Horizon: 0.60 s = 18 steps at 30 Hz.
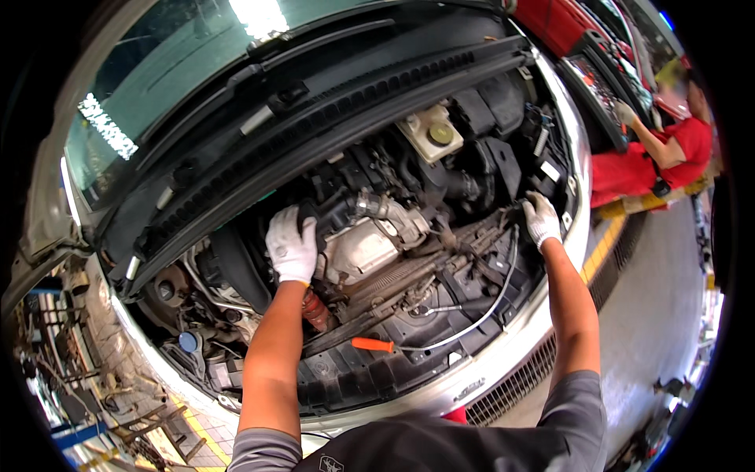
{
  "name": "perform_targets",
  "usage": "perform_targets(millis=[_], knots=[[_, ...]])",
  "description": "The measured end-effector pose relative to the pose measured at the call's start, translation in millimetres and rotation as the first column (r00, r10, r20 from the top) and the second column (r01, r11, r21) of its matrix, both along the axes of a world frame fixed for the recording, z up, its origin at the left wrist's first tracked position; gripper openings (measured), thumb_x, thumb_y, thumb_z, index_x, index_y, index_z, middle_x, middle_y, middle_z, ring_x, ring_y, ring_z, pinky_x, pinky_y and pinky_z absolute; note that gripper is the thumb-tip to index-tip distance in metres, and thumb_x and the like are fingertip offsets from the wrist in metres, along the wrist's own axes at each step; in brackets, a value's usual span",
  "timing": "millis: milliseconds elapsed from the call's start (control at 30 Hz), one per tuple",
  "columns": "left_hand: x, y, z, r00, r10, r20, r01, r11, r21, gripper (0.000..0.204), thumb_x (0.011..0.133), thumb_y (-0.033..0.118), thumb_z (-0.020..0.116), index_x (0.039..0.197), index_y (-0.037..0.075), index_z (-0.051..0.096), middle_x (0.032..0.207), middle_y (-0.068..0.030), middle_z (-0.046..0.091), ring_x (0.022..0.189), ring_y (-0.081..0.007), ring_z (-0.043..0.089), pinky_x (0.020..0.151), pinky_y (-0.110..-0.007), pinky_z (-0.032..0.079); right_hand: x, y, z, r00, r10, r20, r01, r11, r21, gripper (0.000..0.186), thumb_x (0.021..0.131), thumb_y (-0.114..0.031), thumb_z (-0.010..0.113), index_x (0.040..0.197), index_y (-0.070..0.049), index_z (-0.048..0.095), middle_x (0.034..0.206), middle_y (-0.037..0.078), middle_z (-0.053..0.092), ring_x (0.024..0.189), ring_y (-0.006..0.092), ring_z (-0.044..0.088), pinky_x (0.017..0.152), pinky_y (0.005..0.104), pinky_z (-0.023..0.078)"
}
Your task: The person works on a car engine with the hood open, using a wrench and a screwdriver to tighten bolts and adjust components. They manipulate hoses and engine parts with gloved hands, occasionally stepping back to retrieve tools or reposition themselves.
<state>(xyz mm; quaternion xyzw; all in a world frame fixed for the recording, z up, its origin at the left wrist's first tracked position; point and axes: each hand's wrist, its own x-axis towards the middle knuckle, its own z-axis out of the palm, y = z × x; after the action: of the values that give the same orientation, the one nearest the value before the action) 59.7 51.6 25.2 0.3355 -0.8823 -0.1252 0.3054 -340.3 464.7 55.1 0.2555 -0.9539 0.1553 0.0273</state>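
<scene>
Both my hands wear white gloves and reach into a car's open engine bay. My left hand rests on black parts left of the silvery metal heat shield, its thumb apart from its fingers. Over at the right side of the bay, my right hand touches dark parts near the front panel, fingers slightly bent and apart; the fingertips are partly hidden. A flexible tool with an orange handle lies across the front panel, its silvery shaft curving up close to my right hand. A ratchet wrench lies inside that curve.
A whitish fluid reservoir with a yellowish cap sits at the back. A ribbed orange-red hose is below my left wrist. At front left is a blue cap. A person in red works by a tool tray at right.
</scene>
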Motion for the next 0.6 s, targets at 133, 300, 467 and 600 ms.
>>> perform_targets(millis=[133,300,467,600], knots=[[-62,-7,25,0.969,0.245,0.038,-0.248,0.959,0.136,0.056,0.094,0.04,0.074,0.131,0.0,0.066,0.13,-0.0226,0.069,0.121,-0.0401,0.065,0.106,-0.047,0.05,-4,-35,-22,0.974,-0.22,-0.062,0.228,0.951,0.208,0.038,0.101,-0.045,0.056,0.121,-0.017,0.074,0.121,0.015,0.074,0.115,0.0362,0.067,0.102,0.0459,0.052],[-107,-28,4,0.873,0.396,0.285,-0.443,0.889,0.119,0.058,0.1,0.052,0.064,0.129,0.001,0.07,0.122,-0.0241,0.073,0.116,-0.0407,0.067,0.103,-0.046,0.051,3,-54,4,0.95,-0.31,-0.04,0.31,0.915,0.258,0.039,0.098,-0.035,0.052,0.096,-0.009,0.081,0.102,0.017,0.078,0.099,0.0373,0.074,0.09,0.0506,0.058],[-113,-21,-15,0.94,0.3,-0.165,-0.249,0.929,0.273,0.036,0.107,0.034,0.061,0.119,0.005,0.077,0.127,-0.0172,0.074,0.116,-0.0339,0.069,0.099,-0.04,0.052,-5,-41,-19,0.953,-0.259,-0.157,0.285,0.942,0.177,0.037,0.097,-0.042,0.055,0.097,-0.012,0.077,0.102,0.012,0.075,0.104,0.0315,0.067,0.092,0.0466,0.051],[-109,-33,-29,0.885,0.465,0.031,-0.463,0.87,0.173,0.044,0.108,0.037,0.056,0.131,0.002,0.069,0.133,-0.0196,0.07,0.121,-0.0391,0.065,0.101,-0.044,0.052,-1,-43,-22,0.954,-0.249,-0.169,0.273,0.952,0.138,0.03,0.096,-0.041,0.06,0.097,-0.016,0.075,0.097,0.006,0.072,0.102,0.0269,0.065,0.089,0.0418,0.048]])
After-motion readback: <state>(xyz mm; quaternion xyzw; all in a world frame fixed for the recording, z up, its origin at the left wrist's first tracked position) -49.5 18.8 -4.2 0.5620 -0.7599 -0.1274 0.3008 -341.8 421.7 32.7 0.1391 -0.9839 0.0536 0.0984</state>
